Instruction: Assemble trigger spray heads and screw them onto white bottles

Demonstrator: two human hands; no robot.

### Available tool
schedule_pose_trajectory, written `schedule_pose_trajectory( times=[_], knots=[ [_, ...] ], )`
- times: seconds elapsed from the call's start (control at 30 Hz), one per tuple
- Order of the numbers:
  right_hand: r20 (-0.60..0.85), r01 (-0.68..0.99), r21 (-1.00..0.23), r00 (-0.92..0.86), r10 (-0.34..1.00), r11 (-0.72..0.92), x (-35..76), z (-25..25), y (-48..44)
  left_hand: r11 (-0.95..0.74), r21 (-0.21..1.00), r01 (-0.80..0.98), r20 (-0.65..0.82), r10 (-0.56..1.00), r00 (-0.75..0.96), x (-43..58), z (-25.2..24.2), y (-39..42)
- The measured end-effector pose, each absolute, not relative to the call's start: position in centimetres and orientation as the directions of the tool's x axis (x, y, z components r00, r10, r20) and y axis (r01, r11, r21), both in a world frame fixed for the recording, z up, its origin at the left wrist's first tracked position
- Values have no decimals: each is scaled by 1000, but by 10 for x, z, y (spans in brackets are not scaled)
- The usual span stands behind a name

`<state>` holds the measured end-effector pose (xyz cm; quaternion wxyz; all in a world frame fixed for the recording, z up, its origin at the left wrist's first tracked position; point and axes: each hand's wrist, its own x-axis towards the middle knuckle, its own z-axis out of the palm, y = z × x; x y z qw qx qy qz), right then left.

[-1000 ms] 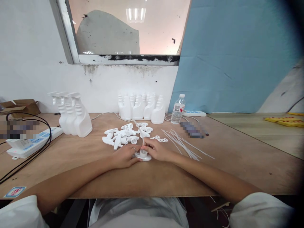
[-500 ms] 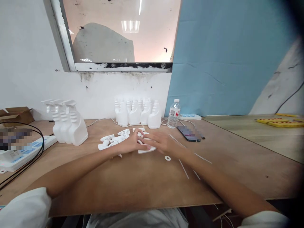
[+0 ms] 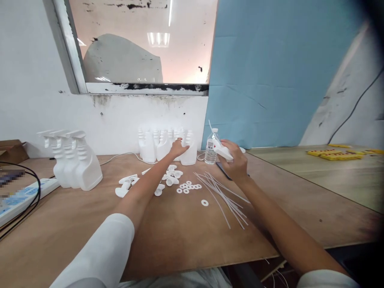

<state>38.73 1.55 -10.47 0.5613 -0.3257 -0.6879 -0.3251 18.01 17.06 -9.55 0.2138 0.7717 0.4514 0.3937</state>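
Note:
My right hand (image 3: pixel 238 160) is raised over the right part of the table and grips a white spray trigger head (image 3: pixel 223 151). A thin tube (image 3: pixel 211 126) sticks up from it, in front of the clear water bottle. Stretched out to the back row, my left hand (image 3: pixel 179 149) is at the white spray bottles (image 3: pixel 189 154), its thumb and fingers apart. Whether it touches a bottle I cannot tell. More white trigger heads (image 3: pixel 172 175) lie loose near my left forearm. White ring washers (image 3: pixel 186 187) are grouped at the middle, beside a bundle of thin white tubes (image 3: pixel 223 196).
Several bottles with trigger heads fitted (image 3: pixel 82 160) stand at the left. Further left are a power strip (image 3: pixel 30 192), black cables and a cardboard box (image 3: pixel 12 152). A water bottle (image 3: pixel 210 154) and a phone (image 3: pixel 223 171) are behind my right hand. Yellow items (image 3: pixel 339 155) lie far right.
My hands have moved apart from the table's middle. The right hand has risen to the right with the trigger head; the left has reached to the back bottles. Washers and tubes are uncovered.

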Motion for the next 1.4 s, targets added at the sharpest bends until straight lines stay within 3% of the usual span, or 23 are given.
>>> schedule_pose_trajectory(
  times=[0.1,0.23,0.3,0.4,0.47,0.57,0.7,0.77,1.4],
  knots=[
    [982,832,-47,-64,180,552,393,-110,19,-487,573,659,365,872,327,186,-109,172],
    [941,771,-339,262,216,539,395,-109,20,-478,415,774,346,870,351,186,-110,161],
    [871,596,-483,402,282,642,397,-102,21,-498,344,796,354,854,381,178,-102,151],
    [708,160,-625,529,468,764,405,-92,27,-534,231,813,389,817,426,152,-83,129],
    [586,-98,-667,544,601,739,413,-88,32,-531,151,834,417,799,434,124,-68,111],
    [475,-289,-715,468,745,637,424,-91,40,-486,57,872,471,783,406,76,-49,85],
    [453,-310,-777,330,828,548,421,-103,45,-332,-182,926,553,744,375,26,-38,70],
    [458,-291,-794,288,841,533,415,-108,46,-291,-246,924,556,739,381,13,-39,71],
    [440,-229,-837,259,860,497,407,-120,53,-353,-258,899,510,741,437,2,-43,74]
  ],
)
